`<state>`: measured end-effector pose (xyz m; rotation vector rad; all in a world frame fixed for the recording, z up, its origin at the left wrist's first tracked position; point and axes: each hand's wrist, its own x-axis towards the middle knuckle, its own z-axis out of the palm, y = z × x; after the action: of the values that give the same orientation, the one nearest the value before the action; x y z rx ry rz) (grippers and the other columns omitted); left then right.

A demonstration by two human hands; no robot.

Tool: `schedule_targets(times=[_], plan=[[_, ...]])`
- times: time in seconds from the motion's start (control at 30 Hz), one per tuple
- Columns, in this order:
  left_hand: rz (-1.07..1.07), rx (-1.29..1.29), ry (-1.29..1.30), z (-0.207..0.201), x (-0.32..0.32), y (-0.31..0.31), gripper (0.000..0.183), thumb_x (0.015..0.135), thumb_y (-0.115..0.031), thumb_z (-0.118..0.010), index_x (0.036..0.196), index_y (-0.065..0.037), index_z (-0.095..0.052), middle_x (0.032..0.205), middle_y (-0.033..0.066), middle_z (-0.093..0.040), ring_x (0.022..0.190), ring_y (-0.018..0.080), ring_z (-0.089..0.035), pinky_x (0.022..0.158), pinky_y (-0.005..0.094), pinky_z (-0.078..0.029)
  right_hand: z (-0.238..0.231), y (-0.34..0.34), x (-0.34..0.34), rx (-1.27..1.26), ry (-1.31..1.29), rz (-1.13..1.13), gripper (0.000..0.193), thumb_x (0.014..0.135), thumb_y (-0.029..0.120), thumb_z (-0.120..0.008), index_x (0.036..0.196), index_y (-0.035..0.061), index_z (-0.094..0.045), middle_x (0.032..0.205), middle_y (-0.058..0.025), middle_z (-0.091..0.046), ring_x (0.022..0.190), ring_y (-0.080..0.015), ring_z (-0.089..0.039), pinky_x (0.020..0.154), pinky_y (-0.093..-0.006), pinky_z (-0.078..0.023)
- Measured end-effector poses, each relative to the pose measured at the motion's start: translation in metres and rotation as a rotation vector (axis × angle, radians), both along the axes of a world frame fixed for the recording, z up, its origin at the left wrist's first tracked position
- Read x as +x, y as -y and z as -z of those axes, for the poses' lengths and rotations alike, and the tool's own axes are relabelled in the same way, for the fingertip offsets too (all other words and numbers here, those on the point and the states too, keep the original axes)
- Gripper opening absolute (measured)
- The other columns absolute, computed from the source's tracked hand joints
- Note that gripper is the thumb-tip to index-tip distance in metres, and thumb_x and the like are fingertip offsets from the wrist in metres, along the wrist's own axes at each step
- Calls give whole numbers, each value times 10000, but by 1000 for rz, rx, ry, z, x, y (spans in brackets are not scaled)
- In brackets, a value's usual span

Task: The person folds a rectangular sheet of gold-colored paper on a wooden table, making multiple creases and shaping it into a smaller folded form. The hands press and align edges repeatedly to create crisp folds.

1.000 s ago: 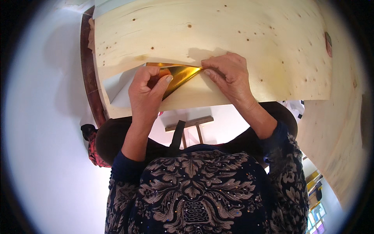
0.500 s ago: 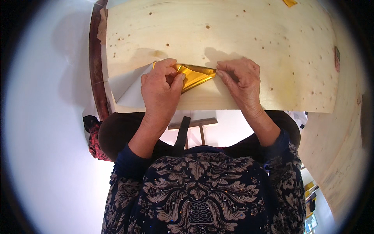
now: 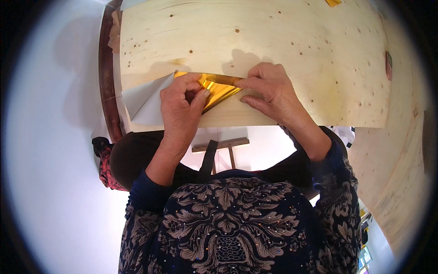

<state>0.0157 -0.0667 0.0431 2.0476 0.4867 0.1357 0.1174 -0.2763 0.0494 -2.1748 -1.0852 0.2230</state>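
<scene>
A sheet of shiny gold foil paper (image 3: 219, 90), folded to a narrow point on the right, lies at the near edge of the wooden board. Its white side (image 3: 147, 99) shows at the left as a wide flap. My left hand (image 3: 181, 97) is closed on the middle of the paper, thumb and fingers pinching the gold fold. At the pointed end is my right hand (image 3: 269, 91). Its fingertips touch the upper edge by the tip, while the thumb stands apart below, off the paper. Part of the foil is hidden under my left hand.
The pale, knotty wooden board (image 3: 273, 45) spans the view ahead of me. A scrap of gold paper (image 3: 333, 2) lies at its far side, and a small reddish block (image 3: 388, 65) sits by its right edge. A dark wooden rail (image 3: 107, 68) runs along the left.
My right thumb has come away from the foil's tip and the hand has turned, its fingertips now on the upper edge. My left hand keeps its pinch. The whole view has shifted slightly.
</scene>
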Motion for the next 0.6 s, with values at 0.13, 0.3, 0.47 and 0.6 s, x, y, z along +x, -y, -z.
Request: schedule_targets(times=[0.13, 0.3, 0.47, 0.6], plan=[[17, 93, 80, 0, -7, -2, 310, 777, 25, -752, 1067, -49, -669, 821, 39, -670, 705, 133, -598, 715, 278, -481, 1, -6, 0, -35, 13, -30, 186, 736, 186, -792, 895, 146, -704, 847, -17, -584, 851, -211, -573, 796, -368, -399], [-80, -158, -30, -3, -16, -7, 183, 790, 14, -738, 966, 6, -691, 748, 82, -693, 613, 129, -628, 603, 259, -500, 0, -6, -18, -133, -5, -40, 147, 790, 270, -768, 833, 150, -696, 808, -9, -592, 809, -201, -574, 754, -370, -391], [-129, -132, -58, -4, -15, -6, 144, 806, -9, -724, 943, 18, -689, 725, 95, -693, 616, 124, -638, 610, 253, -508, -2, -10, -17, -176, -35, 33, 189, 791, 303, -769, 780, 133, -687, 769, -7, -594, 774, -200, -580, 743, -364, -390], [-150, -125, -33, -2, -13, -4, 162, 806, -27, -738, 957, -14, -679, 744, 65, -688, 623, 128, -620, 656, 270, -489, -4, -9, -10, -232, -77, 66, 202, 793, 314, -765, 771, 131, -682, 766, -6, -599, 760, -205, -585, 742, -367, -396]])
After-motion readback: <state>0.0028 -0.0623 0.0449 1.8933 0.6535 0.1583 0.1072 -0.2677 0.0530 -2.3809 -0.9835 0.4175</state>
